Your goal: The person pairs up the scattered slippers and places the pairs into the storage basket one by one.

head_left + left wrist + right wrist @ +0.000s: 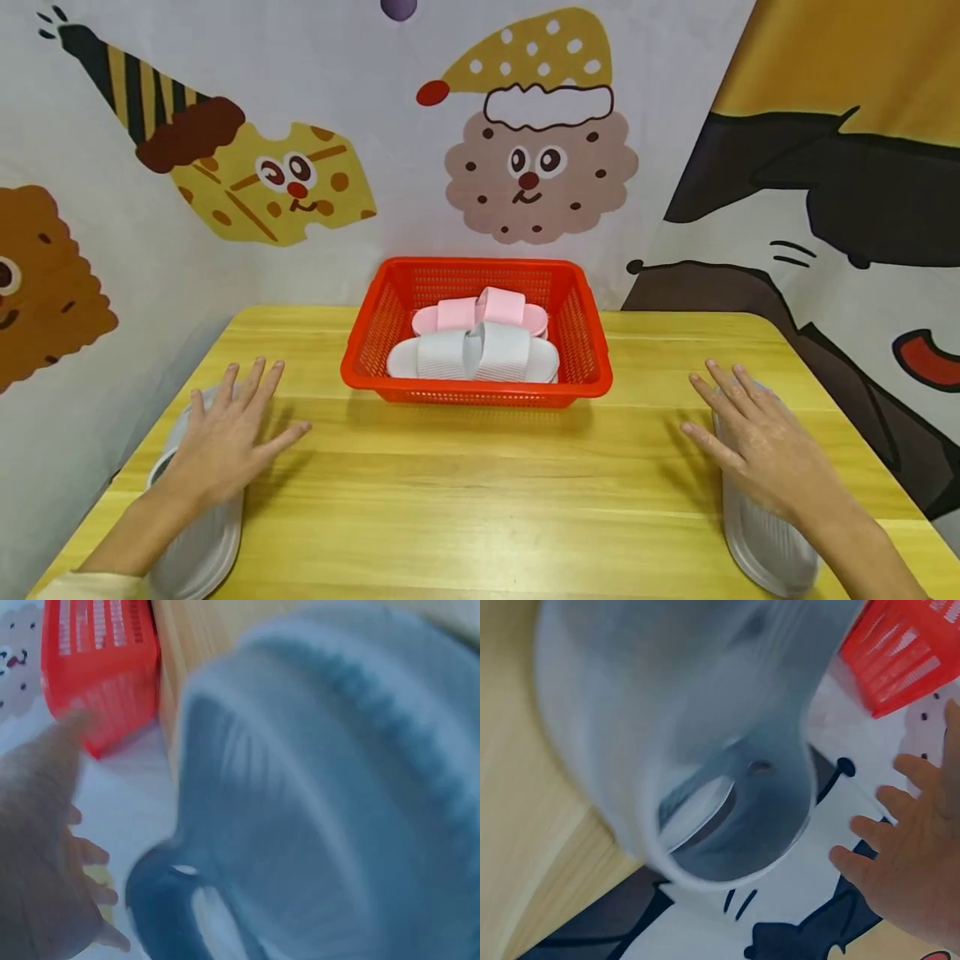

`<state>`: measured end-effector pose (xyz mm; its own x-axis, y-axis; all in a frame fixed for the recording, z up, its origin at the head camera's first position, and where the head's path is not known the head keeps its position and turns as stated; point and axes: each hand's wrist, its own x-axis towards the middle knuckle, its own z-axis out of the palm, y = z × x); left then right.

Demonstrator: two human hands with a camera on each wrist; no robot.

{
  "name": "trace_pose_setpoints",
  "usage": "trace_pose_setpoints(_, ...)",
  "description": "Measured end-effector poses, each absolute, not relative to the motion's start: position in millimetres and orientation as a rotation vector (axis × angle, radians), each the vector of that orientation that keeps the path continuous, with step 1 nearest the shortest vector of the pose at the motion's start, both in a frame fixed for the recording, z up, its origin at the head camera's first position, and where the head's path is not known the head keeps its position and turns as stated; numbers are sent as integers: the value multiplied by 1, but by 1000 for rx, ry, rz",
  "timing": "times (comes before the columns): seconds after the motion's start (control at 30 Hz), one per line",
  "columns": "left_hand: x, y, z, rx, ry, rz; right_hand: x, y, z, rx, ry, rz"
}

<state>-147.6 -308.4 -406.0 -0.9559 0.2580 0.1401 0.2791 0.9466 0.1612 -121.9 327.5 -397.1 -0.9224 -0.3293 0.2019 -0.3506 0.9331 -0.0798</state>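
My left hand (228,442) is spread with straight fingers above a grey plastic holder (202,550) on the table's left side. My right hand (768,450), fingers also extended, hovers over a similar grey holder (768,533) on the right. Both holders are long, with rounded ends and ribbed surfaces, and are partly hidden by the hands. Up close, the left wrist view shows one holder's curved hollow body (285,795); the right wrist view shows the other's round opening (742,832). Neither hand grips anything.
A red perforated basket (595,342) stands at the table's far middle. Inside lie white slippers (502,354) in front of pink slippers (502,308). The wooden table (480,508) backs onto a cartoon-printed wall cloth (420,192).
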Motion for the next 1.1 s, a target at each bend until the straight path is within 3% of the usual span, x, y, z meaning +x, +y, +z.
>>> trace_pose_setpoints(0.4,-149,-346,-424,-241,-3027,-303,-129,368,-408,323,-3120,196)
trace_pose_setpoints(0.77,-147,-363,-422,-244,-3162,-390,-132,385,-410,173,-3268,445)
trace_pose_setpoints(1.1,-145,-374,-417,-370,-3097,-868,-130,389,-409,288,-3169,478)
